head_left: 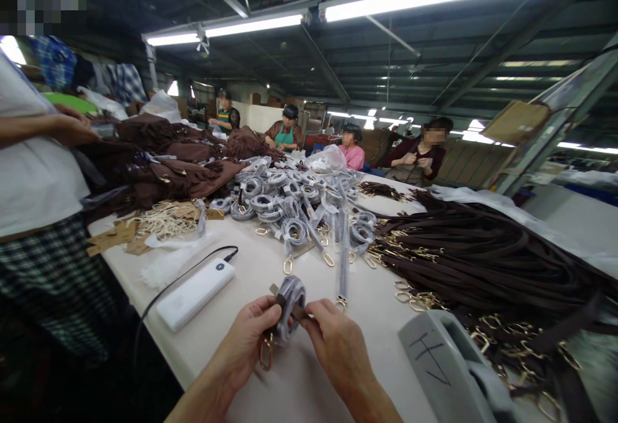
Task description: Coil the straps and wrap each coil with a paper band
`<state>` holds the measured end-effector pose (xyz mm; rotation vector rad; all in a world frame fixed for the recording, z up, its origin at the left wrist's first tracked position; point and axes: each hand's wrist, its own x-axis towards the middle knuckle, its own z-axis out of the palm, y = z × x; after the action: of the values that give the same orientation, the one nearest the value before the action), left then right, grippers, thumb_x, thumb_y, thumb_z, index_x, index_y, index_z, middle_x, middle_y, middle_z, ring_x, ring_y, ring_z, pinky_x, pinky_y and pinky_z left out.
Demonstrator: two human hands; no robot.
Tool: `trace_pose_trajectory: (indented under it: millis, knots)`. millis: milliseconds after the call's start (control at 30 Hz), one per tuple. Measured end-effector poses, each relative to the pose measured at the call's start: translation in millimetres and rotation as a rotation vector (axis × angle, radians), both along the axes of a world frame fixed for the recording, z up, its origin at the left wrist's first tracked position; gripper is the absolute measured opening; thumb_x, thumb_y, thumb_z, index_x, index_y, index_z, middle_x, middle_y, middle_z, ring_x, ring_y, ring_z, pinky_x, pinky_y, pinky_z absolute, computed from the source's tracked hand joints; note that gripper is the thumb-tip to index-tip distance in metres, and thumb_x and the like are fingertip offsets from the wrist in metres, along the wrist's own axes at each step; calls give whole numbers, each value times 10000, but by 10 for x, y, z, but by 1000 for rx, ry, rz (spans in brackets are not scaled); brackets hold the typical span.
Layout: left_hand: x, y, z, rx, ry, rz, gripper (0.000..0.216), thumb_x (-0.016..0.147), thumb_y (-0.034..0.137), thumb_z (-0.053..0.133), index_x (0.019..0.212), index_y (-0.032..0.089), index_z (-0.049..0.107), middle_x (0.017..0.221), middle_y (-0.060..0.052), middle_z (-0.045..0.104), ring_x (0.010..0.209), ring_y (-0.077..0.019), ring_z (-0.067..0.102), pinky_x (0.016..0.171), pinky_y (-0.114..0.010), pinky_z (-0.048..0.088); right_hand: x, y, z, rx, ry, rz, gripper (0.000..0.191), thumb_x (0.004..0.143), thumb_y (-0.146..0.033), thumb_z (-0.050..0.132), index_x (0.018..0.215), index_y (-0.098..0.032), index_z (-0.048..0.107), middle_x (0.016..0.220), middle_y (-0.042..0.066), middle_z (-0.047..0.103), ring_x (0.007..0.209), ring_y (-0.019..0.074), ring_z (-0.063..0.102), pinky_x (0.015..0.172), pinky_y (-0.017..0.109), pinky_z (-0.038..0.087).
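Observation:
My left hand (251, 328) grips a coiled strap (292, 310) wrapped in clear plastic, its thumb pressed on the near side. A gold-coloured oval ring (265, 352) hangs from the coil beneath the fingers. On the coil's other side, my right hand (335, 336) pinches a short flat brown strip (299, 312). Whether that strip is the strap's own end or a separate band, I cannot tell. Just beyond both hands lies a heap of similar wrapped coils (294, 230). One wrapped strap (343, 255) stretches straight from the heap toward me.
A white power bank (196, 294) with a black cable lies left; a grey tape dispenser (441, 365) stands near right. Dark brown straps (483, 249) cover the right side. Brown cloth bags (178, 172) and tags with cords (164, 220) lie left. Several people are around the table.

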<state>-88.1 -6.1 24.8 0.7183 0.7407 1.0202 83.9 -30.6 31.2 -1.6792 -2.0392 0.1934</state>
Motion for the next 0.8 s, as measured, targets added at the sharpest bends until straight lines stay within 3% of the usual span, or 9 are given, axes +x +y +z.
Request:
trace_pose_trajectory:
  millis: [233, 467, 633, 800]
  knots:
    - [-13, 20, -59, -41, -33, 9, 477, 549, 409, 922, 853, 95, 731, 701, -78, 718, 606, -128, 612, 600, -211, 475, -9, -29, 40, -62, -24, 33, 72, 862, -119, 597, 871, -184, 628, 883, 48, 673, 781, 215, 639, 649, 277, 371]
    - [-27, 14, -26, -28, -29, -9, 477, 534, 417, 929, 828, 98, 733, 698, -73, 716, 610, -129, 613, 600, -209, 469, 141, 22, 157, -297, 388, 157, 83, 761, -129, 612, 715, -196, 631, 629, -38, 570, 617, 137, 520, 582, 237, 346]
    - [-32, -1, 1, -19, -19, -20, 461, 550, 428, 919, 819, 105, 731, 697, -68, 716, 611, -123, 606, 610, -209, 468, 136, 38, 163, -255, 394, 113, 110, 719, -146, 631, 641, -197, 571, 620, -35, 540, 621, 135, 487, 584, 248, 327]
    - [-40, -19, -19, -6, -19, -41, 455, 566, 426, 911, 843, 111, 733, 692, -57, 709, 580, -110, 584, 584, -206, 451, 130, 45, 67, -458, 746, 54, 121, 625, -175, 627, 723, -196, 559, 545, -63, 513, 511, 113, 438, 482, 226, 305]
